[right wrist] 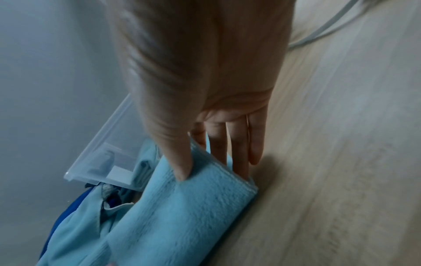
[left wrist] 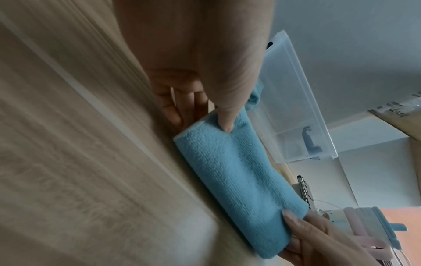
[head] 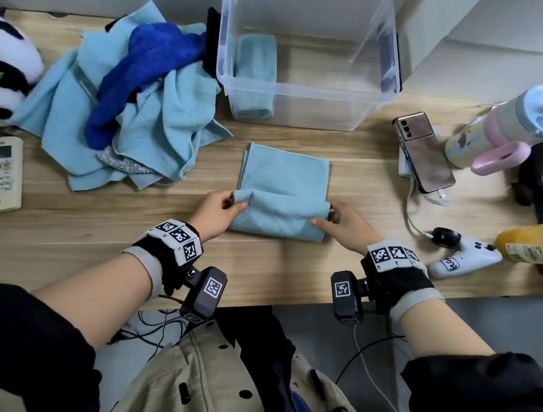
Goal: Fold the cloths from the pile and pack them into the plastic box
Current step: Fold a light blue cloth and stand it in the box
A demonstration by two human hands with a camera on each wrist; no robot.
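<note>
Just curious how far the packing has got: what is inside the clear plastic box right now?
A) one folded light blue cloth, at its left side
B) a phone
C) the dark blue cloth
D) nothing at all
A: through the wall of the plastic box the head view shows a single folded light blue cloth at its left side, and nothing else inside.

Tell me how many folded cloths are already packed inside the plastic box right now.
1. A single folded light blue cloth stands against the left wall of the plastic box. The rest of the clear box shows nothing else, so none seems hidden.
</note>
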